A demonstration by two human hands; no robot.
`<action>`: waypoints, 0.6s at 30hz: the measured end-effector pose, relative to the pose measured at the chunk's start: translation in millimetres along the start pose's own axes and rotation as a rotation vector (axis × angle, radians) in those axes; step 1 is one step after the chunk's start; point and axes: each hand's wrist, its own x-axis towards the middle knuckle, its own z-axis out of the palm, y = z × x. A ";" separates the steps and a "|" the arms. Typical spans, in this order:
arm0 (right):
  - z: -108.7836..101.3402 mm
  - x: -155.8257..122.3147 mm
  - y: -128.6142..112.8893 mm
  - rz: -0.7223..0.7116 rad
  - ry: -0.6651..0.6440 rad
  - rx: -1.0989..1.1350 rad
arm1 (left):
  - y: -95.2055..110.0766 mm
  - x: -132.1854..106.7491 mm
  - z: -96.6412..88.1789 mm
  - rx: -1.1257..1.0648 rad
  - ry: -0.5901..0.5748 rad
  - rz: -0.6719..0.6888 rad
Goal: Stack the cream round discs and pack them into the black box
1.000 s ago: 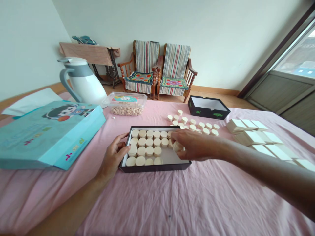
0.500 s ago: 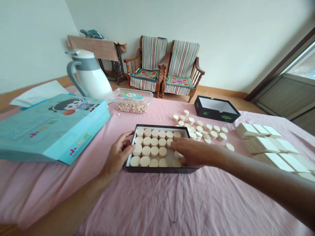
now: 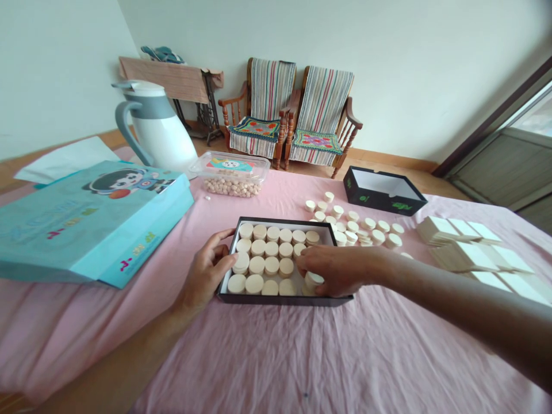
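Observation:
A shallow black box [image 3: 276, 299] with a white inside stands before me, filled with rows of stacked round wooden discs [image 3: 257, 265]. My left hand [image 3: 211, 267] grips the box's left wall, the thumb over the rim by a disc stack and the fingers outside. Reaching in at the right end, my right hand [image 3: 330, 267] is closed around a small stack of discs [image 3: 314, 279] near the front right corner. Its palm and some fingertips are hidden, and it covers part of the right-hand rows.
Loose discs [image 3: 353, 227] lie behind the box to the right. Beyond them sits a black box lid [image 3: 383, 192]. Stacks of pale square tiles [image 3: 470, 253] stand at right. A blue gift box [image 3: 95, 224], a white jug [image 3: 161, 135] and a clear tub [image 3: 233, 175] are at left.
My right hand has shifted slightly within the box's right end, and the discs by its thumb show more clearly. My left hand stays on the box's left wall. The view tilted slightly.

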 end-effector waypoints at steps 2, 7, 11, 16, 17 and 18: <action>1.2 3.9 -0.6 0.012 -0.005 0.017 | -0.1 0.2 0.0 -0.002 0.002 0.002; 2.0 9.5 -2.4 0.046 -0.023 0.072 | -0.6 0.2 -0.4 0.002 -0.001 0.006; -1.9 6.8 0.3 0.082 -0.116 0.080 | -0.7 -0.2 -0.5 0.009 -0.005 0.007; -5.5 -4.4 1.9 0.151 -0.103 0.038 | -0.5 -0.3 0.1 0.013 -0.001 0.013; -4.7 -6.0 0.9 0.167 -0.094 0.031 | -0.3 -0.2 0.3 0.013 0.003 0.014; -3.1 -7.0 -0.5 0.181 -0.084 0.028 | -0.2 -0.1 0.4 0.012 0.007 0.014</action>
